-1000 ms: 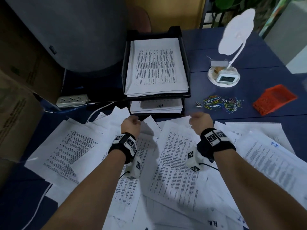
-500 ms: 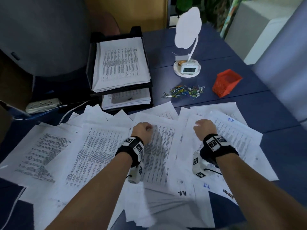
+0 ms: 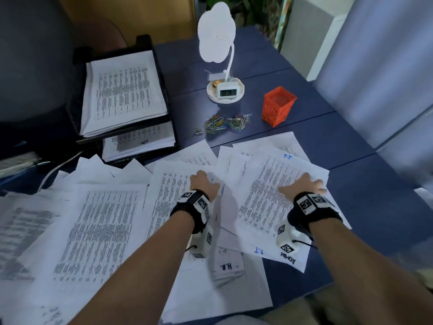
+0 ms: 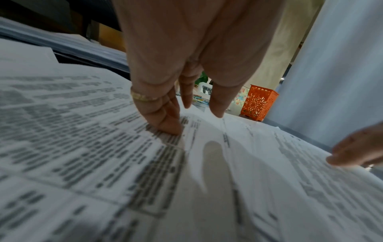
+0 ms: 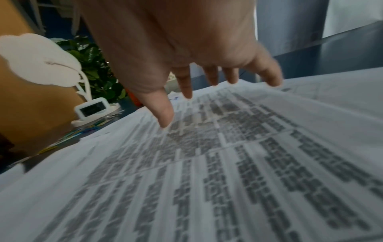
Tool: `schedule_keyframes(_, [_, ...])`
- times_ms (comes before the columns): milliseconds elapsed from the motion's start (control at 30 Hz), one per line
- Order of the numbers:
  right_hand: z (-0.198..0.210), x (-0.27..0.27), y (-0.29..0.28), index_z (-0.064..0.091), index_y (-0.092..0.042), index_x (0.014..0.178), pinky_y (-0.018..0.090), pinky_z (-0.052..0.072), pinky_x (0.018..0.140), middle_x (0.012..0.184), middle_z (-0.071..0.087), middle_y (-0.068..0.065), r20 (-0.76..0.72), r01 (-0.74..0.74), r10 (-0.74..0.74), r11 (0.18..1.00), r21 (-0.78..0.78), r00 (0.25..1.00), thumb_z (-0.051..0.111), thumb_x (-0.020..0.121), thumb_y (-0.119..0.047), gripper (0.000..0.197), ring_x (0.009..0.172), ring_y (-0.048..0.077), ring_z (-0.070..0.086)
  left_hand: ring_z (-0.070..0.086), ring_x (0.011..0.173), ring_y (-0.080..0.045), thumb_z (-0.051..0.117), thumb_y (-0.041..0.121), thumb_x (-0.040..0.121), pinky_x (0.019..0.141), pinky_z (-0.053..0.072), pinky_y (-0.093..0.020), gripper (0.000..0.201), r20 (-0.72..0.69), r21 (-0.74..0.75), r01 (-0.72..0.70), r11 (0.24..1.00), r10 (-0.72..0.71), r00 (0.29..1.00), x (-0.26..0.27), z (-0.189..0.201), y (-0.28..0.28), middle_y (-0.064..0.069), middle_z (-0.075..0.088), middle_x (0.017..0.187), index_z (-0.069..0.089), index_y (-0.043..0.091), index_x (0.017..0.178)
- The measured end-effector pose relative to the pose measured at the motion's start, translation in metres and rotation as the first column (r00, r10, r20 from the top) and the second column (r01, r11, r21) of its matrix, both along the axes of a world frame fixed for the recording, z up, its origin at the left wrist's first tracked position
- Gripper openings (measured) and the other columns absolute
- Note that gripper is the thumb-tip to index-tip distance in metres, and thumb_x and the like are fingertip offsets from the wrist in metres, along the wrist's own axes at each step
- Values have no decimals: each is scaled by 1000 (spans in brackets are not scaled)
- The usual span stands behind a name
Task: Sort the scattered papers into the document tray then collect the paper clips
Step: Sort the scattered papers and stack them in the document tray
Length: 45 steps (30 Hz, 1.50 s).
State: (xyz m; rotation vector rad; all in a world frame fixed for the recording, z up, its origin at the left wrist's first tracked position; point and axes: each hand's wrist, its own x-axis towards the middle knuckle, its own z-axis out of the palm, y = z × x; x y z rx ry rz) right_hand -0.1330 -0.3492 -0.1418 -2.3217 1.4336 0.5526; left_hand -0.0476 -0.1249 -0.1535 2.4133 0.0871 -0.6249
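Head view showed the dark blue tabletop [image 3: 316, 141] strewn with white printed paper sheets [image 3: 105, 226], overlapping from the left edge to the near right. The left hand [image 3: 204, 184] rested on a sheet in the middle of the spread; its fingers were hidden from this angle. The right hand [image 3: 304, 185] lay flat with spread fingers on a sheet marked "T.T" in blue. The black two-tier document tray [image 3: 145, 45] stood at the far left, a stack of printed pages in each tier. A loose heap of coloured paper clips [image 3: 225, 124] lay on bare tabletop just beyond the papers, between the tray and an orange perforated plastic basket [image 3: 277, 105]. A white cloud-shaped desk lamp with a small clock in its base [image 3: 226, 89] stood behind the clips.

Left wrist view showed the left hand [image 4: 186, 65] with its fingers [image 4: 165, 121] straight and pointing down, one fingertip pressing the printed sheets [image 4: 82, 139], gripping nothing; a gold ring sat on one finger. The orange basket [image 4: 259, 102] stood beyond, and the right hand's fingertips [image 4: 356, 152] touched paper at the right edge.

Right wrist view showed the right hand [image 5: 176, 41] open, its fingers [image 5: 163, 111] extended and fanned, holding nothing, with the thumb tip at the blurred printed sheet [image 5: 228, 172]. The lamp [image 5: 41, 62] and some clips [image 5: 87, 129] lay to the left.
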Motion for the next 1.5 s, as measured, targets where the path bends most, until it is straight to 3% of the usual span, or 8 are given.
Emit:
schedule_keyframes(433, [-3,-5,-1,20,-20,145,46,34,105,147,27,17,-88,-224,225,974,17,970,63,73,-66,97,131,37,34,25,139,-29,63,49,78,113,24,-47,80,70,262,172,950,-197,978,13,-5,-29,-10,28,149,30,11,141])
schedule_keyframes(567, [0,-7,2,18,-21,147,46,31,108,148,26,16,-73,-276,276,961,11,958,63,75,-64,95,134,36,32,34,135,-27,73,38,74,112,29,-43,87,99,69,204,977,-210,973,33,-8,-28,-8,36,147,27,14,144])
schedule_keyframes(733, [0,-5,5,14,-23,149,47,28,110,153,19,15,-78,-293,294,956,24,953,65,75,-63,98,136,37,28,55,104,-25,73,9,79,87,42,-25,73,51,-374,-63,925,88,995,29,3,-25,-8,51,116,31,15,139])
schedule_keyframes(933, [0,2,17,15,-24,149,46,23,111,154,15,15,-34,-328,330,943,46,943,68,75,-58,97,139,38,21,53,104,-24,78,29,75,85,43,-27,62,-46,-235,-86,968,77,996,10,-2,-12,-5,55,117,46,7,123])
schedule_keyframes(1067, [0,7,20,18,-23,148,45,28,108,153,19,13,-17,-328,329,943,59,944,65,77,-58,93,138,37,26,62,95,-23,79,14,70,84,52,-32,38,-48,-319,-73,945,60,997,-1,-5,-14,-3,66,100,57,13,101])
schedule_keyframes(1233, [5,6,13,24,-17,145,46,34,101,144,28,16,254,34,-32,999,-1,967,66,79,-50,85,130,36,30,64,78,-23,69,-3,72,69,56,-30,26,-85,-499,-167,850,143,986,1,7,1,-4,69,83,62,20,82])
schedule_keyframes(1367, [3,7,1,16,-11,146,49,34,103,143,34,20,468,229,-272,962,148,841,74,71,-55,105,130,37,36,66,73,-18,73,-8,72,61,58,-27,34,-134,-617,-203,760,153,979,12,21,25,-3,69,86,63,9,101])
schedule_keyframes(1500, [11,10,1,26,-4,144,40,46,86,131,51,18,474,201,-366,910,363,801,69,83,-34,80,110,35,55,68,90,-28,75,-1,74,81,56,-39,35,-169,-611,-248,752,182,969,17,21,46,-11,71,100,63,9,106])
